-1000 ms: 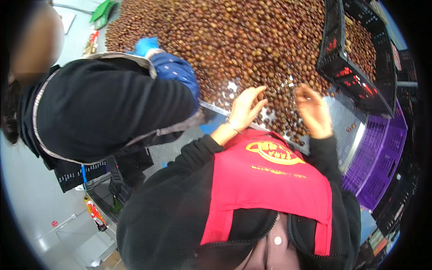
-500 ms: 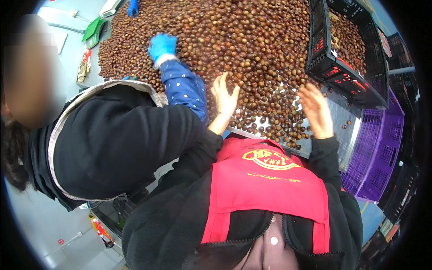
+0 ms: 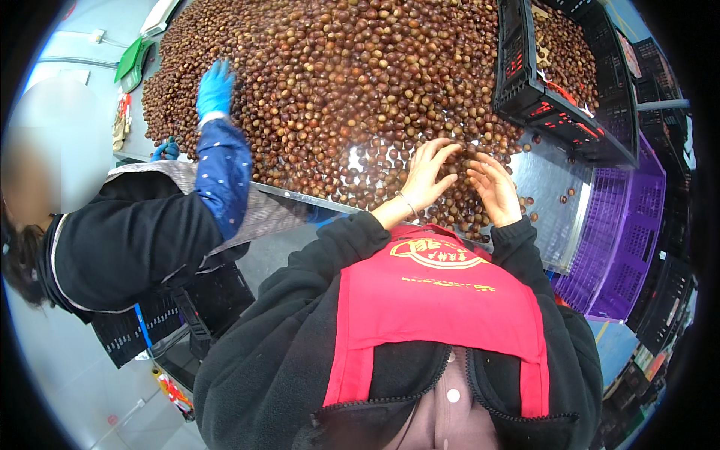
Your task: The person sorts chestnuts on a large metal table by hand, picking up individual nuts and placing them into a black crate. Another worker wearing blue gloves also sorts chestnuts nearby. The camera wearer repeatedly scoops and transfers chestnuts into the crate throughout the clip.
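Observation:
A big heap of small brown round fruits (image 3: 337, 82) covers a shiny metal table (image 3: 551, 202). My left hand (image 3: 426, 176) lies flat on the near edge of the heap, fingers spread. My right hand (image 3: 495, 187) is right beside it, fingers slightly curled over the fruits. Whether either hand holds any fruit is hidden by the fingers. Both wrists come out of black sleeves over a red apron.
A co-worker at my left reaches a blue-gloved hand (image 3: 215, 88) into the heap. A black crate (image 3: 559, 112) with fruits sits on the table at the right. A purple crate (image 3: 622, 247) stands lower right. Green items (image 3: 133, 61) lie at the far left.
My two hands have come closer together over the near fruits. The co-worker's gloved hand has reached farther onto the heap. The view has shifted.

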`<action>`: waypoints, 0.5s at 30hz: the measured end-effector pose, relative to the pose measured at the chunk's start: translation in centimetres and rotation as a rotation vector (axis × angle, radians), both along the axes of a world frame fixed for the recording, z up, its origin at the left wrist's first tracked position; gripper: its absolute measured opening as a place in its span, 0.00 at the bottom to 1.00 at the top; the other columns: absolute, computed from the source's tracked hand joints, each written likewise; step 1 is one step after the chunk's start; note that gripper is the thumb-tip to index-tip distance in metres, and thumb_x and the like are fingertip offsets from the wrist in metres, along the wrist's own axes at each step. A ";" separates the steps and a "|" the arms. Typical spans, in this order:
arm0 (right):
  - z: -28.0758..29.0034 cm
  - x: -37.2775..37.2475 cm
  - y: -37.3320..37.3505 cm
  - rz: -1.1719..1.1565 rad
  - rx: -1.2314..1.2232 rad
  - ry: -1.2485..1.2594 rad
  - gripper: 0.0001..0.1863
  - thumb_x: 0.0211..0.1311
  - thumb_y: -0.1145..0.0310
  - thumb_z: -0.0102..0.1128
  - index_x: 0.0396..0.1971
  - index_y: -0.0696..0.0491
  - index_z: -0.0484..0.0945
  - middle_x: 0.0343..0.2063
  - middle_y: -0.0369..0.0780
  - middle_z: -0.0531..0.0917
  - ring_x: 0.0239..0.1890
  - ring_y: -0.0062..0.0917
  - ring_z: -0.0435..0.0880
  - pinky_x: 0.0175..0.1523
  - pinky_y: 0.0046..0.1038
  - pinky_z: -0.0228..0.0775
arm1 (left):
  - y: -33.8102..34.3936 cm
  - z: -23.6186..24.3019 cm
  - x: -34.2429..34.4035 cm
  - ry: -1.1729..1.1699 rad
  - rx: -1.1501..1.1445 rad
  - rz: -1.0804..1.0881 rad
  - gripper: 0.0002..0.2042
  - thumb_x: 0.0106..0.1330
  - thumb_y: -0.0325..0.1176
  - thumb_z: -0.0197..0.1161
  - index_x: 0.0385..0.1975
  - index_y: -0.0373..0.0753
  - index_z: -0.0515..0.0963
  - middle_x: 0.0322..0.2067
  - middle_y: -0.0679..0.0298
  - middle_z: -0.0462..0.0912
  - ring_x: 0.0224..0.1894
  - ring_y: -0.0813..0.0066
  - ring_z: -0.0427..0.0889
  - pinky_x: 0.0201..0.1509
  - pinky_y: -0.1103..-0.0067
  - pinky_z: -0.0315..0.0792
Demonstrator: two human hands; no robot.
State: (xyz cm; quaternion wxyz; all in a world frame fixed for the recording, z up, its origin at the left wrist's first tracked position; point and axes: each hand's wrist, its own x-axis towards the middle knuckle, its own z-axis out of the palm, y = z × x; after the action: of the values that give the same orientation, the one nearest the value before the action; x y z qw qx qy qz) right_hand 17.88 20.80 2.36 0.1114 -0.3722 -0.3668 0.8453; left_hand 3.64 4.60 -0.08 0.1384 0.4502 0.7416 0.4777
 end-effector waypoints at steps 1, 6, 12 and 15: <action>-0.1 0.0 0.1 0.005 0.005 -0.020 0.20 0.75 0.70 0.58 0.63 0.57 0.74 0.53 0.44 0.84 0.52 0.29 0.84 0.57 0.29 0.75 | 0.0 0.3 -0.6 -0.050 0.027 0.013 0.23 0.65 0.33 0.67 0.61 0.45 0.76 0.61 0.55 0.73 0.65 0.52 0.71 0.70 0.61 0.65; -0.4 -0.1 0.8 0.005 -0.002 -0.052 0.19 0.75 0.69 0.58 0.62 0.57 0.76 0.52 0.42 0.84 0.51 0.27 0.84 0.56 0.28 0.76 | -0.9 1.1 -5.8 -0.364 0.050 0.271 0.06 0.66 0.27 0.66 0.40 0.36 0.84 0.39 0.59 0.85 0.45 0.60 0.84 0.53 0.68 0.76; -0.6 -0.7 0.7 0.022 0.008 -0.079 0.17 0.76 0.69 0.57 0.59 0.57 0.78 0.50 0.41 0.85 0.50 0.26 0.84 0.56 0.27 0.76 | -4.0 0.9 -11.2 0.254 0.034 0.546 0.12 0.64 0.25 0.67 0.48 0.40 0.82 0.52 0.59 0.81 0.58 0.56 0.73 0.66 0.63 0.66; -0.3 -1.4 0.0 0.065 0.011 -0.095 0.16 0.76 0.69 0.57 0.59 0.57 0.78 0.49 0.41 0.85 0.49 0.26 0.84 0.55 0.27 0.76 | -4.5 0.5 -12.0 0.199 0.023 0.489 0.13 0.64 0.25 0.66 0.49 0.40 0.83 0.50 0.58 0.82 0.56 0.56 0.76 0.65 0.65 0.68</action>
State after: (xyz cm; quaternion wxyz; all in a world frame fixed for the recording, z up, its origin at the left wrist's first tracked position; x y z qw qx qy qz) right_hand 16.47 20.85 2.08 0.0683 -0.3991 -0.3882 0.8279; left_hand -8.33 0.14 0.43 -0.0598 0.3037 0.8329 0.4588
